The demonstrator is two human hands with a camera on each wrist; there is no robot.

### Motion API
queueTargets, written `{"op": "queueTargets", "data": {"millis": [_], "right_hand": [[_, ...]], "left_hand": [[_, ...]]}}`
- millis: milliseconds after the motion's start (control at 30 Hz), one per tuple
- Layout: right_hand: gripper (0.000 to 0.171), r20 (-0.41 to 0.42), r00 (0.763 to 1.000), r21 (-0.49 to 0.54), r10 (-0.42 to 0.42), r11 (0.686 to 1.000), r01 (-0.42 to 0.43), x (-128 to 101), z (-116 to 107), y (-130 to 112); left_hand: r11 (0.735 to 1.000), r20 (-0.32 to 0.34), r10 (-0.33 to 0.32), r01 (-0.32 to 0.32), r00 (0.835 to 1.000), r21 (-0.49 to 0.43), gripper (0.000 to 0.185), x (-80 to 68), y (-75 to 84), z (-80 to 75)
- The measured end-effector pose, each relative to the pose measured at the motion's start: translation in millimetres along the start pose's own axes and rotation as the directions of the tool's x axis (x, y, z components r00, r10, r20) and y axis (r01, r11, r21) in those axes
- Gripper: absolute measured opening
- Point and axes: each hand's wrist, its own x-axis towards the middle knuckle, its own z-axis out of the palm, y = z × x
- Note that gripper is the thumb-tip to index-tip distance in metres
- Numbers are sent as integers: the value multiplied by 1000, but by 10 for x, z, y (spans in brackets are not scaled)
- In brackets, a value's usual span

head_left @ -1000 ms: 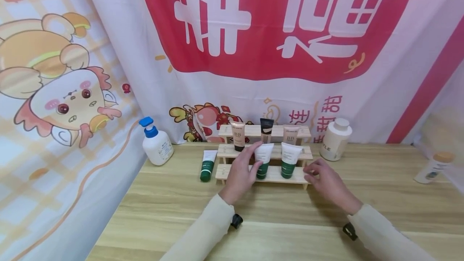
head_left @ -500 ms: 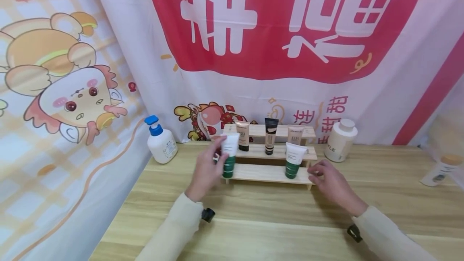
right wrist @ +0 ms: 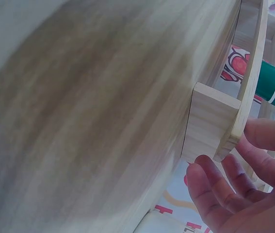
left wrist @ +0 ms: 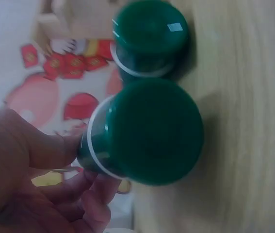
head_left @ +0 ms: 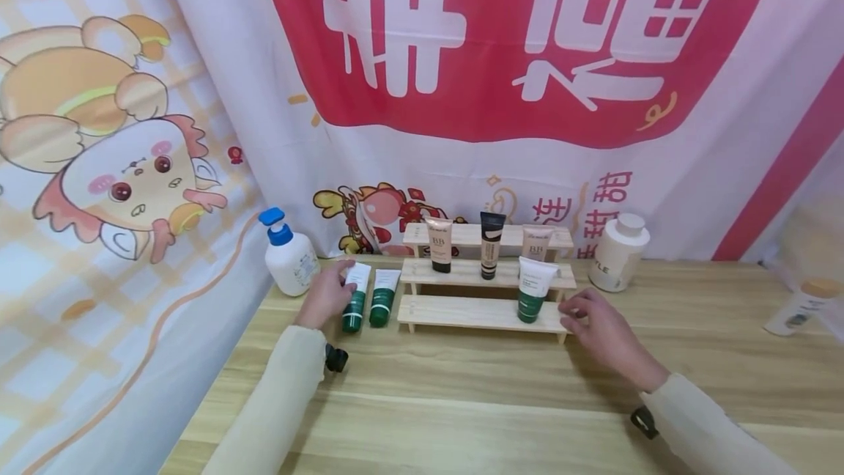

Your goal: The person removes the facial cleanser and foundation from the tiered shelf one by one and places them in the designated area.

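My left hand [head_left: 326,297] grips a white tube with a green cap [head_left: 355,299] and holds it upright on the table, just left of a second like tube [head_left: 382,298]. The left wrist view shows both green caps [left wrist: 149,131], thumb and fingers round the nearer one. A three-step wooden rack [head_left: 486,286] stands to the right. On it are one green-capped tube [head_left: 532,289], two beige tubes [head_left: 439,244] and a black one [head_left: 491,244]. My right hand [head_left: 593,321] rests at the rack's right end with loosely curled fingers [right wrist: 215,194] by its foot, holding nothing.
A white pump bottle with a blue top [head_left: 287,255] stands left of my left hand. A white jar [head_left: 616,253] sits right of the rack, and a small bottle [head_left: 798,305] at the far right. Printed cloth hangs behind the wooden table [head_left: 461,402].
My left hand lifted a green-capped tube off the rack's lower step, carried it left and set it beside the tube on the table. The right hand stayed put.
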Motion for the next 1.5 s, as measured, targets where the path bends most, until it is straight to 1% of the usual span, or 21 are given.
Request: {"op": "queueTargets", "data": {"millis": [133,267,433,600,667,800,900,1200,1300,1367,1400,1433,1467,1500], "right_hand": [[16,-4,1000,-1,-1,1000,1,10,-3,-15],[15,-2,1000,4,-1,1000,1,15,-3,-21],[16,10,1000,4,14,1000,-14,14,-7,-21],[16,17,1000,3,23,1000,-23,11,-16,-25],[16,17,1000,4,23,1000,-23,12,-19,-23],[17,14,1000,4,21,1000,-21,9,-21,-21],[17,15,1000,6,21,1000,-21,7,-22,-24],[17,15,1000,13,19,1000,-19,5,-25,-16],[17,13,1000,18,15,1000,-15,3,-19,-6],[17,14,1000,22,11,1000,-12,3,-13,-2],[17,15,1000,23,11,1000,-12,3,-11,-1],[17,15,1000,24,10,1000,-10,2,-7,0],[17,16,1000,24,9,1000,-10,1,-5,0],[16,15,1000,23,10,1000,-10,0,-2,2]], "left_hand": [[999,53,-33,31,998,29,48,176,-46,25],[998,102,-66,64,993,23,46,271,-46,18],[992,129,-125,123,984,25,43,290,-17,9],[985,118,-171,168,978,32,42,230,21,-3],[986,107,-165,161,980,44,43,197,27,-7],[990,89,-118,110,989,87,46,150,20,-1],[990,78,-94,85,993,108,47,136,10,6],[990,66,-75,67,995,127,44,142,5,26],[990,30,-82,77,996,119,46,109,35,26],[991,-31,-58,61,998,117,47,50,108,11],[992,-74,-30,39,997,117,47,5,169,-2],[994,-124,9,5,992,113,46,-46,246,-16],[994,-174,59,-41,983,106,44,-109,345,-33],[990,-222,120,-100,968,98,42,-183,459,-52]]}}
